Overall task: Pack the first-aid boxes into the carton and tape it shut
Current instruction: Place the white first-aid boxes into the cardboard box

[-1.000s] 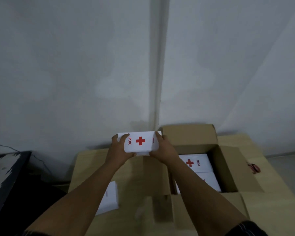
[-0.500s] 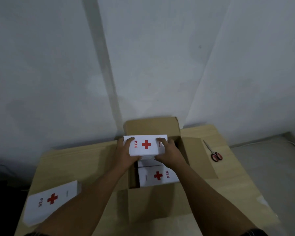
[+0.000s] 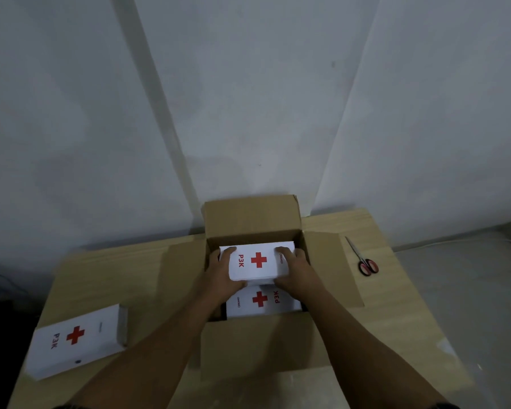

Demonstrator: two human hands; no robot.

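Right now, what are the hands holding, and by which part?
Both hands grip one first-aid box by its short ends, left hand on the P3K end, right hand opposite, inside the open carton.

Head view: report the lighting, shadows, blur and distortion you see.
Head view: dim, flat, bluish light with no glare; soft shadow inside the open brown cardboard carton and under the forearms; wide-angle lens bends the wall seams and the pale wooden table edges; the held white first-aid box with a red cross is sharp enough to read P3K, its small print is not.

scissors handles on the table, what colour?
Red with black inner rims on the scissors, lying right of the carton. Head view, the only one.
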